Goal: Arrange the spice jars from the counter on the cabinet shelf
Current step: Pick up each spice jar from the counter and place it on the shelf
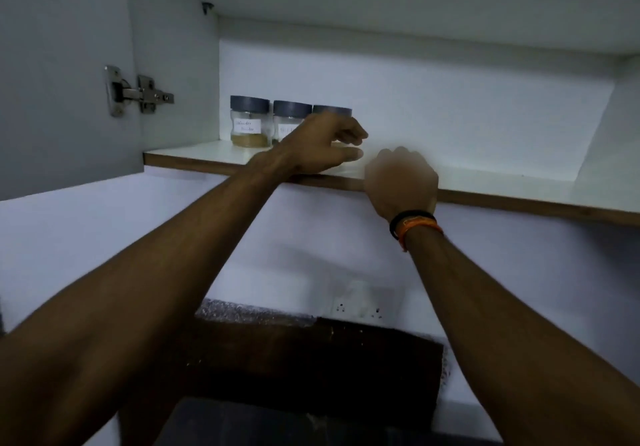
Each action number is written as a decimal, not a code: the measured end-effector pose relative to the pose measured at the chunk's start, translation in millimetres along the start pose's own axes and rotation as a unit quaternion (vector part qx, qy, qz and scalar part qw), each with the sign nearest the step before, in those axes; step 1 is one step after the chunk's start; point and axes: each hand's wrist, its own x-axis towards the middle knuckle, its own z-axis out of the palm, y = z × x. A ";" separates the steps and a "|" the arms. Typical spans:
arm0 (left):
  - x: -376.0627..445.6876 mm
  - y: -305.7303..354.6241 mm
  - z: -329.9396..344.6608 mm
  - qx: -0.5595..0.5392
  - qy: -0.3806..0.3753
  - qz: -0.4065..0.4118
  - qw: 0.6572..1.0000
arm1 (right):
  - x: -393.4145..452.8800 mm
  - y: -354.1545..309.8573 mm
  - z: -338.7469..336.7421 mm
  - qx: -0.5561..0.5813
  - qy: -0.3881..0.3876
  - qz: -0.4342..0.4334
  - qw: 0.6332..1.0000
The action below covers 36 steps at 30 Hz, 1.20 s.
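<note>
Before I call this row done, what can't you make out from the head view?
- Third jar: only its lid shows; left hand covers the body.
- Middle jar label: partly covered, unreadable.
- Right hand: blurred, seen from the back, fingers hidden; grip unknown.
- Counter: cut off below.

Silver metal cabinet hinge (136,92) on the open white door (62,64), left of frame. White wall socket plate (360,303) below, small dark holes at either side. Dark brown rectangular board (311,366) beneath it, a speckled grey strip (249,312) along its upper left edge. Pale wall (104,230) behind.
</note>
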 end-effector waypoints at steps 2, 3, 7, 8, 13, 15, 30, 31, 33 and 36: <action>-20.6 12.3 4.4 -0.008 0.006 -0.002 1.000 | -12.3 -1.1 -4.9 -0.009 0.004 -0.020 1.000; -33.5 17.8 8.6 -0.009 0.005 -0.004 1.000 | -22.9 -2.5 -8.3 -0.007 0.001 -0.021 1.000; -78.0 34.4 28.2 0.013 0.014 0.009 1.000 | -60.6 -7.4 -18.6 0.014 -0.043 -0.048 0.998; -89.9 37.3 34.5 0.022 0.025 0.017 0.999 | -71.9 -7.5 -21.8 0.017 -0.058 -0.050 0.997; -140.9 43.1 73.6 0.000 0.050 -0.002 0.999 | -127.5 -8.3 -33.2 0.081 -0.092 -0.002 0.993; -162.7 42.5 95.2 -0.016 0.020 -0.043 0.999 | -159.0 -3.0 -31.5 0.095 -0.136 0.020 0.986; -385.9 43.7 251.5 -0.076 -0.397 -0.252 0.879 | -462.6 20.9 -56.1 0.133 -0.472 0.164 0.856; -397.3 43.9 258.3 -0.082 -0.406 -0.268 0.870 | -476.1 19.9 -60.5 0.133 -0.485 0.165 0.849; -418.0 43.5 269.2 -0.104 -0.418 -0.303 0.850 | -497.3 18.3 -68.1 0.139 -0.507 0.159 0.836; -446.1 43.1 281.2 -0.127 -0.417 -0.332 0.836 | -520.6 15.1 -79.3 0.148 -0.524 0.159 0.824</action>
